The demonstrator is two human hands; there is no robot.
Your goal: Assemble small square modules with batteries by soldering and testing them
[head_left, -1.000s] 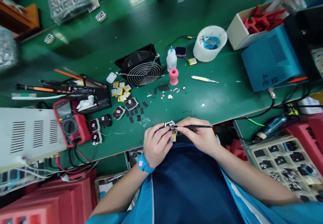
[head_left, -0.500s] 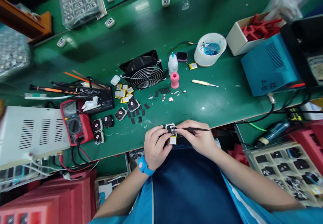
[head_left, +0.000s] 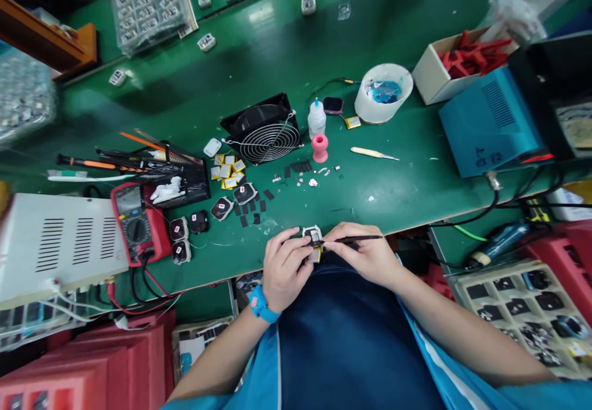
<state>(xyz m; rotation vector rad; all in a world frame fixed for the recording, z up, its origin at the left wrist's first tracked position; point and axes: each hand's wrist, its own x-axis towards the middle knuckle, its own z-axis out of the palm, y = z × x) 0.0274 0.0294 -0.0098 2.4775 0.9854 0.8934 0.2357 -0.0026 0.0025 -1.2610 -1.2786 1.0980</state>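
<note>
At the table's front edge my left hand (head_left: 287,266) is closed on an opened watch case (head_left: 313,233), a small pale frame with dark innards. A yellow-and-silver battery (head_left: 315,254) hangs at the case's lower side, close to my left fingertips. My right hand (head_left: 363,251) pinches slim black tweezers (head_left: 358,238), lying almost level. Their tip is at the right side of the case, near the battery; exact contact is hidden by my fingers. A blue band (head_left: 263,305) is round my left wrist.
Black pads (head_left: 250,208), watch cases (head_left: 222,208) and batteries (head_left: 228,168) lie left of my hands. Beyond stand a fan (head_left: 263,129), a bottle (head_left: 317,119), a pink holder (head_left: 319,148) and a white tub (head_left: 383,105). A multimeter (head_left: 136,225) is left, a blue station (head_left: 490,120) right.
The tweezers' tip has shifted slightly lower, toward the battery. More of the case's inside shows, and the battery sits a little higher and more tilted. Both hands keep their grip.
</note>
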